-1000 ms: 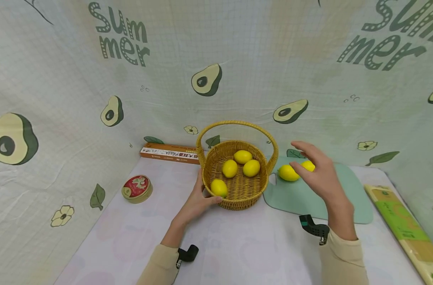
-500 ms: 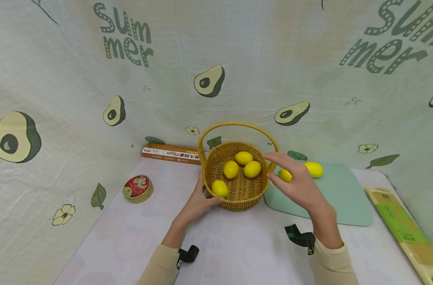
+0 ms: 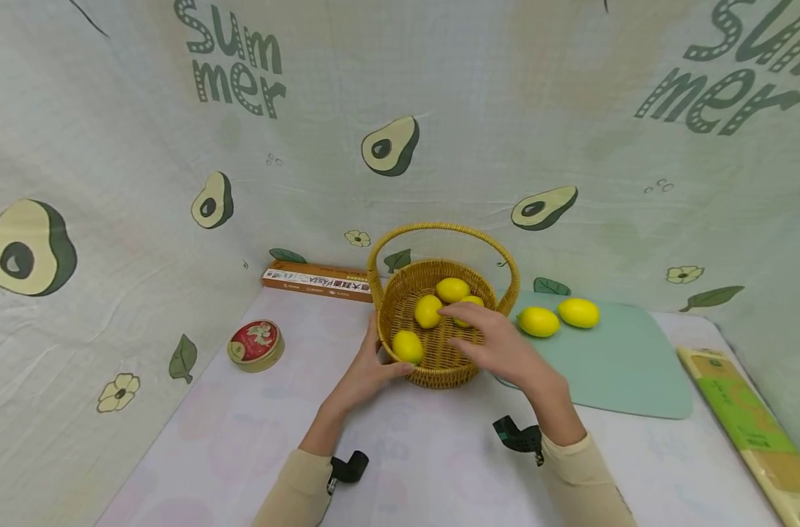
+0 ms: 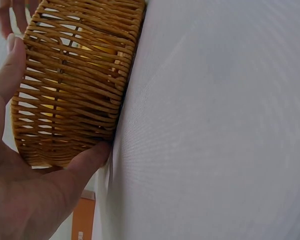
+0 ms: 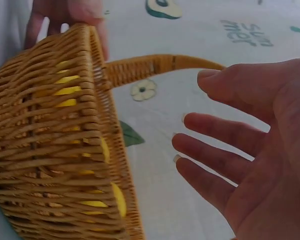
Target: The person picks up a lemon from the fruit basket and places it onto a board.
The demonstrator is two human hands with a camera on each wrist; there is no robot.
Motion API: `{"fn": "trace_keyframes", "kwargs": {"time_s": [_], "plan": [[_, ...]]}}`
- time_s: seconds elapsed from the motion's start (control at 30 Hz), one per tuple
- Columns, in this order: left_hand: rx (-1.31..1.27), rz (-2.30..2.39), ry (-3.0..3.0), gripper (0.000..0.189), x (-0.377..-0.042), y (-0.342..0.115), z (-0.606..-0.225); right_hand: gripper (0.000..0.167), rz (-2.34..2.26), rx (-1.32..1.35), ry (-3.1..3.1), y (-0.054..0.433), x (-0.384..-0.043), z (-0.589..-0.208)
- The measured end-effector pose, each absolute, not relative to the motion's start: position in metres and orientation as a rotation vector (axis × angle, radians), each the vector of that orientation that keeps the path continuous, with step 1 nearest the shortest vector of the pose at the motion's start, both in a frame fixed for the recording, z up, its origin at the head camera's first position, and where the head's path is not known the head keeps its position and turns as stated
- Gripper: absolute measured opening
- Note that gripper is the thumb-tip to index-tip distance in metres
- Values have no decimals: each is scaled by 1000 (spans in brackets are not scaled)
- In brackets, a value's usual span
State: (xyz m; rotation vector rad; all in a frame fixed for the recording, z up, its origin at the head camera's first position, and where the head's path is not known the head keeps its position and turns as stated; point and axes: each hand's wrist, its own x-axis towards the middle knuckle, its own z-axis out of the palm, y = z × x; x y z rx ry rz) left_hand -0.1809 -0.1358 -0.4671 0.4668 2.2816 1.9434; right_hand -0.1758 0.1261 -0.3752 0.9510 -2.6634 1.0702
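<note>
A round wicker basket (image 3: 442, 378) with a tall arched handle stands mid-table, holding several yellow lemons (image 3: 429, 312). My left hand (image 3: 360, 379) grips its left side, thumb near the front rim in the head view. Seen from the left wrist, the digits span the woven wall (image 4: 80, 75). Over the basket's right side hovers my right hand (image 3: 505, 350), fingers spread and slightly bent, with nothing between them; it overlaps one lemon (image 3: 468, 310) in the head view. Two more lemons, one nearer (image 3: 539, 322) and one farther (image 3: 579, 313), lie on the pale green cutting board (image 3: 626, 373).
A round red and gold tin (image 3: 256, 345) sits at the left. Behind it, a long orange pasta box (image 3: 317, 282) lies along the back cloth. A green and yellow packet of noodles (image 3: 745, 417) lies at the right edge, beside the board.
My right hand has moved left from above the cutting board to over the basket, uncovering the two lemons on the board. The left hand and the basket have stayed in place.
</note>
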Motion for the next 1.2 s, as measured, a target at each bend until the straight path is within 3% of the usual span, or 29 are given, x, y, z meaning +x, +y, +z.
{"fn": "trace_keyframes", "kwargs": {"time_s": [0.63, 0.9, 1.2], "plan": [[464, 1965, 2250, 116, -181, -137, -469, 48, 957, 1120, -2862, 83, -201, -420], [462, 1943, 2245, 115, -177, -136, -456, 34, 889, 1126, -2918, 80, -202, -421], [479, 1948, 2250, 115, -176, -136, -456, 22, 911, 958, -2955, 70, -204, -423]]}}
